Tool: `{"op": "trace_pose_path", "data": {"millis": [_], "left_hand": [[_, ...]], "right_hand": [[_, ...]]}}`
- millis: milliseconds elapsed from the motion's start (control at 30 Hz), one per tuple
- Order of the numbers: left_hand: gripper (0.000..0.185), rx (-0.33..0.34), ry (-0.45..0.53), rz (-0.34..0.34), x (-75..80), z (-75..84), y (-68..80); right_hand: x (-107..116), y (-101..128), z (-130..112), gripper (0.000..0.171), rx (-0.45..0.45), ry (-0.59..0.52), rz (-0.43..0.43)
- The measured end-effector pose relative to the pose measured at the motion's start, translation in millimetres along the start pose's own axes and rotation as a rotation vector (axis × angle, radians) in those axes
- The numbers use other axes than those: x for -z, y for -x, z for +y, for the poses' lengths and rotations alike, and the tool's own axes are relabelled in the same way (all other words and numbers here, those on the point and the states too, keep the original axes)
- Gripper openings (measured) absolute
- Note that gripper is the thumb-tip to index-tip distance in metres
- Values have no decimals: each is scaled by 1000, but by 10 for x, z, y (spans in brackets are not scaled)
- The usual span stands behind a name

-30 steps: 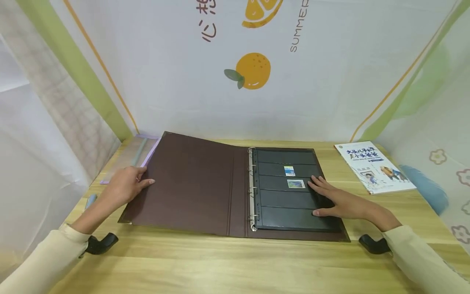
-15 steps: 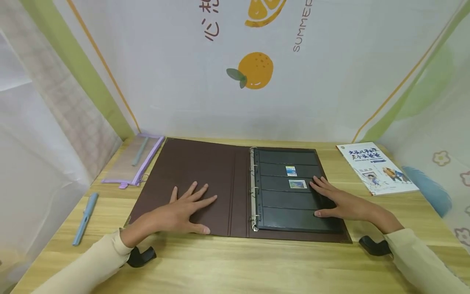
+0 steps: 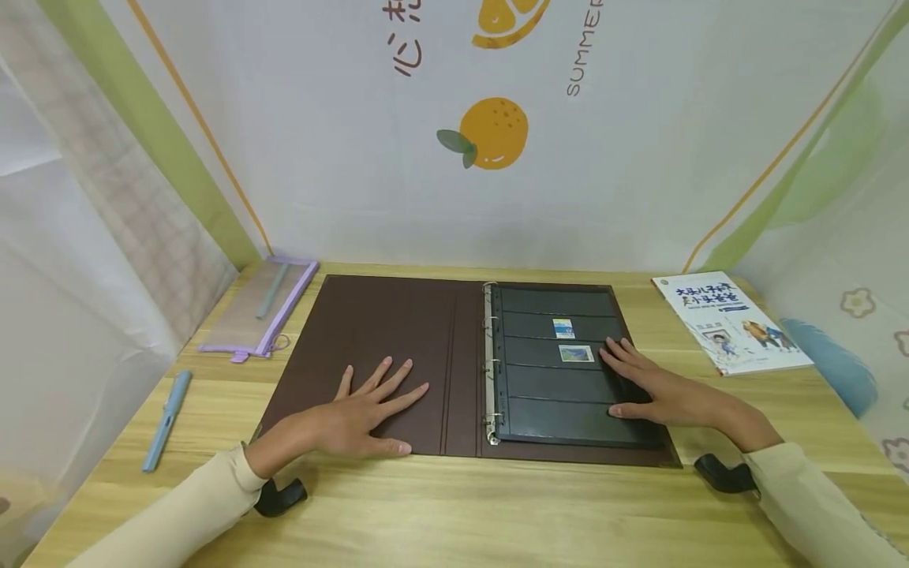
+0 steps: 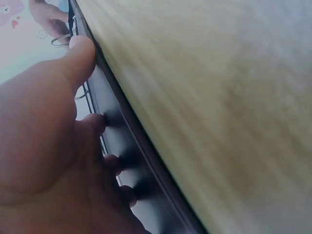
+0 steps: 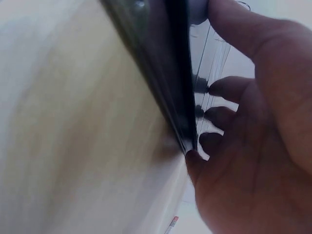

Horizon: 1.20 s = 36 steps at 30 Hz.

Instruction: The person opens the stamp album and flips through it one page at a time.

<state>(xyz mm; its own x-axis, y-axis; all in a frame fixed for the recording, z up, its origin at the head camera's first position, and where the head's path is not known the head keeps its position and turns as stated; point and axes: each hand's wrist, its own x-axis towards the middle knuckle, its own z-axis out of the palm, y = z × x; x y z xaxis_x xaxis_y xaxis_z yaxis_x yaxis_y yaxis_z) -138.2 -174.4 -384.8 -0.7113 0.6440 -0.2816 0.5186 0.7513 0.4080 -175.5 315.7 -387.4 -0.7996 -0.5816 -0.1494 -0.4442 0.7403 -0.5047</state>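
Note:
A dark brown ring binder, a stamp album (image 3: 383, 323), lies spread flat on the wooden table. Metal rings along its spine hold a black pocket page (image 3: 554, 386) on the right side. Two stamps sit in its pockets: a blue-and-white stamp (image 3: 563, 328) and, just below, a green-blue stamp (image 3: 576, 353). My left hand (image 3: 358, 418) rests with spread fingers on the inside of the left cover; in the left wrist view its thumb (image 4: 80, 56) lies near the cover's edge. On the right edge of the black page rests my right hand (image 3: 656, 390), fingers extended.
At the left back lies a clear pouch with purple trim (image 3: 245, 312), a pale stick-like item inside. A light blue pen (image 3: 167, 422) is in front of it. To the right is a white illustrated book (image 3: 731, 323), with a blue feather shape (image 3: 831, 367) beside it.
My left hand has left the cover's left edge and moved right onto the cover's inside. The raised left cover has come down flat. My right hand has stayed put.

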Motion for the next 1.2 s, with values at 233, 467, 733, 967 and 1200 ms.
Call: {"op": "trace_pose_path", "data": {"millis": [233, 467, 733, 967, 1200], "left_hand": [[84, 17, -8, -16, 6, -10, 10], [84, 20, -13, -18, -10, -25, 26], [85, 25, -18, -40, -23, -7, 22], [85, 22, -23, -47, -16, -1, 13], [84, 22, -30, -53, 5, 2, -9]], "right_hand": [[-102, 1, -39, 69, 143, 102, 32], [-93, -14, -70, 66, 135, 194, 21], [227, -267, -82, 68, 9, 115, 27], [482, -747, 214, 67, -110, 100, 87], [527, -878, 306, 61, -151, 84, 147]]}}
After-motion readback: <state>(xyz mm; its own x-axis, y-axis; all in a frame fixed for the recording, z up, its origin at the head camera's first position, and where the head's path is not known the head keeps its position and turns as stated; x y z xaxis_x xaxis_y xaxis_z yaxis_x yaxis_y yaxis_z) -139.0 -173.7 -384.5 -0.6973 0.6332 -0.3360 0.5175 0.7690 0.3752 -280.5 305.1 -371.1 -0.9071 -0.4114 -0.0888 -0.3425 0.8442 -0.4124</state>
